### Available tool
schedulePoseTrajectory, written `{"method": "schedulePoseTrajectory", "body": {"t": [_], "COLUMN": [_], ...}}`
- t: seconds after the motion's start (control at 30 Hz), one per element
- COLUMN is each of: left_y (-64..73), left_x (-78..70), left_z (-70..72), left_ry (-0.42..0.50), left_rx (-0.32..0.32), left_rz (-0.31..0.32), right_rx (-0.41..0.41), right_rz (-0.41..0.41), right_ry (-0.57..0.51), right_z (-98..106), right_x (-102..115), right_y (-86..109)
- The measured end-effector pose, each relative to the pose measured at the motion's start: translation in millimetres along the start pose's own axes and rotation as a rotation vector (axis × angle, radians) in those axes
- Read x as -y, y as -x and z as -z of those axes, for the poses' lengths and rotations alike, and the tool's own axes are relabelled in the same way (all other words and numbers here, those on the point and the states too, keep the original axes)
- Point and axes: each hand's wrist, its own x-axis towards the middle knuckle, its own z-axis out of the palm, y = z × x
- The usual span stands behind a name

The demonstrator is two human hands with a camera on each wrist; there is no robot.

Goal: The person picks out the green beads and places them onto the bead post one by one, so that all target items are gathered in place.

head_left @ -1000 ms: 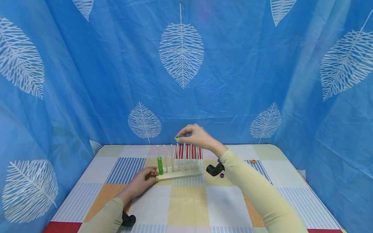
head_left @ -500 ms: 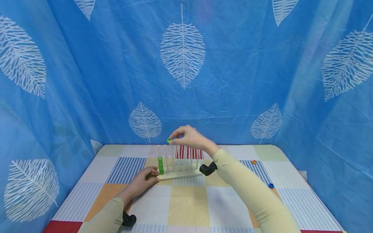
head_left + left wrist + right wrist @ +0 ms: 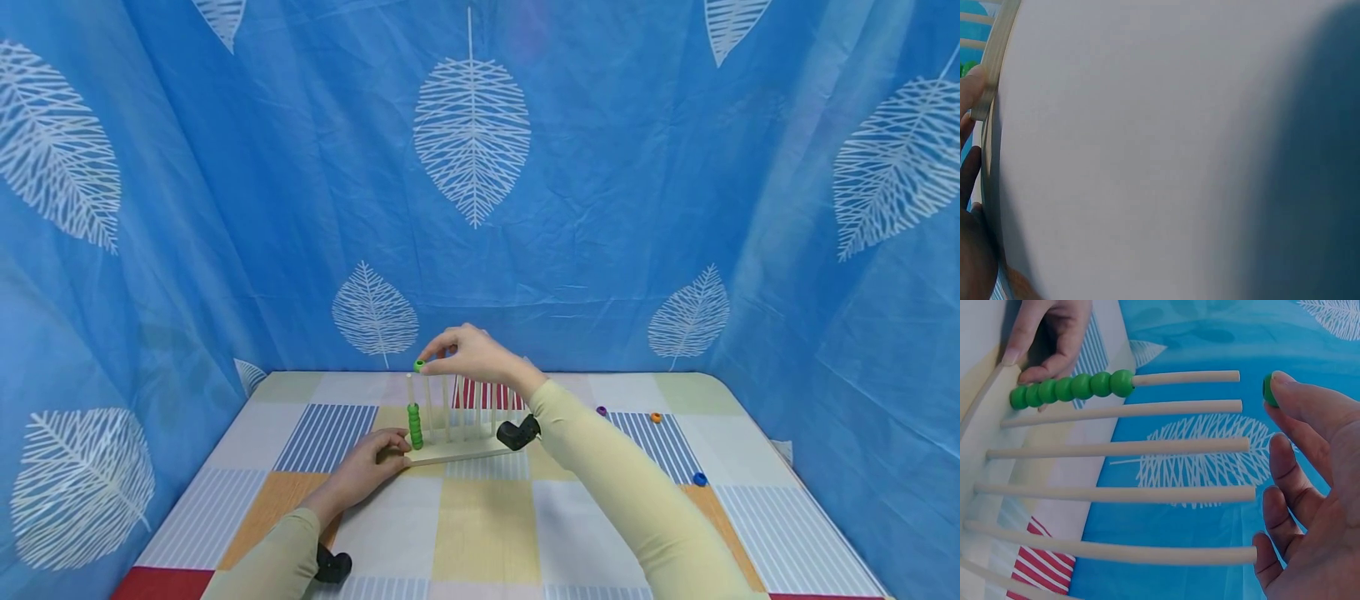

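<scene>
My right hand (image 3: 474, 357) pinches a green bead (image 3: 1268, 390) between thumb and forefinger, just off the tip of the end peg (image 3: 1197, 377). In the right wrist view its other fingers are spread loosely near the tips of the lower pegs. Several green beads (image 3: 415, 427) are stacked on that end peg, at the left of the wooden peg rack (image 3: 457, 452). The rack's other visible pegs (image 3: 1129, 447) are bare. My left hand (image 3: 362, 473) grips the left end of the rack base, thumb at the front edge. Only part of it shows in the left wrist view.
On the right of the patchwork tablecloth (image 3: 487, 533) lie an orange bead (image 3: 656, 417), a purple bead (image 3: 602, 411) and a blue bead (image 3: 700, 479). A blue leaf-print curtain (image 3: 600, 208) encloses the table's back and sides. Black devices (image 3: 519, 432) sit at both wrists.
My right hand has carried the green bead leftward across the peg tops to the leftmost peg. The blue and purple beads have come into view from behind the right arm. My left hand stays put.
</scene>
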Motion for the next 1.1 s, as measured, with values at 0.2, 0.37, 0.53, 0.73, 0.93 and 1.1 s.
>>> {"method": "schedulePoseTrajectory", "body": {"t": [0.2, 0.37, 0.53, 0.73, 0.93, 1.1], "left_y": [-1.2, -1.4, -1.4, -1.2, -1.1, -1.3], "left_x": [0.9, -0.1, -0.5, -0.1, 0.5, 1.2], "left_z": [-0.1, 0.2, 0.1, 0.7, 1.2, 1.2], "left_ry": [-0.011, -0.015, -0.013, -0.012, -0.009, -0.011], "left_rx": [0.0, 0.006, 0.01, 0.01, 0.014, 0.012], "left_rz": [0.008, 0.019, 0.025, 0.025, 0.02, 0.018], "right_rx": [0.022, 0.028, 0.03, 0.031, 0.034, 0.034], "right_rz": [0.006, 0.011, 0.007, -0.002, -0.01, -0.01], "right_ry": [0.003, 0.07, 0.101, 0.12, 0.13, 0.128], "right_z": [-3.4, -5.6, -7.7, -9.0, -9.8, -10.7], "right_x": [3.6, 5.7, 5.3, 7.5, 8.8, 8.1], "right_y": [-7.0, -11.8, -15.4, -16.6, -17.9, -19.3]}}
